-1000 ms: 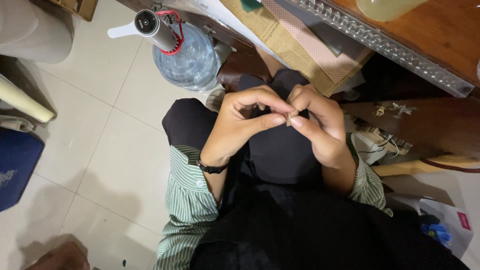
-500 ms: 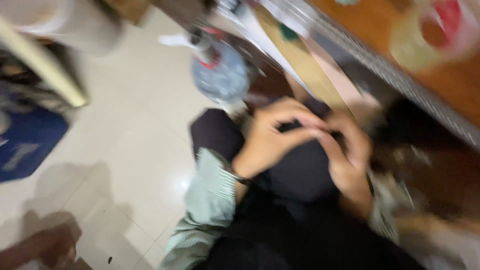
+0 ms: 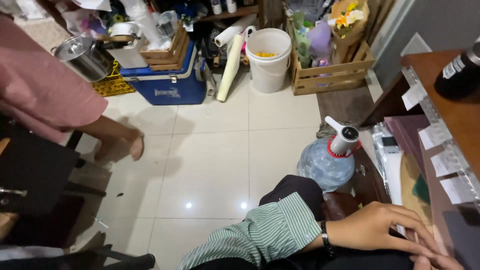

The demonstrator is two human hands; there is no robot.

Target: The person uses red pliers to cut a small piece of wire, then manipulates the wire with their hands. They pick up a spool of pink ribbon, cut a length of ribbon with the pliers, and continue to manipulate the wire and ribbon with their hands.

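At the very bottom, on the right, the left hand (image 3: 380,227) lies flat over the person's dark lap. Its fingers are long and straight and close together. They point to the right and a little down, so the hand's long line runs left to right across the picture. The fingertips lie on top of the right hand (image 3: 437,261), of which only a small bit peeks in at the bottom edge. I cannot tell if the right hand's fingers are open or closed, or if anything small is held between the two hands.

A dark wristband (image 3: 326,240) sits on the left wrist, and a green striped sleeve (image 3: 260,235) covers the arm behind it.

Just past the knee stands a big clear water bottle (image 3: 325,167) with a white and red pump (image 3: 344,139) on top. To the right is a brown wooden counter (image 3: 462,117).

Farther off, across the shiny pale floor tiles (image 3: 220,160), another person in a pink top (image 3: 40,95) stands at the left.

By the far wall sit a white bucket (image 3: 269,60), a blue cooler box (image 3: 167,82), a wooden crate (image 3: 332,75) and a silver pot (image 3: 82,57).
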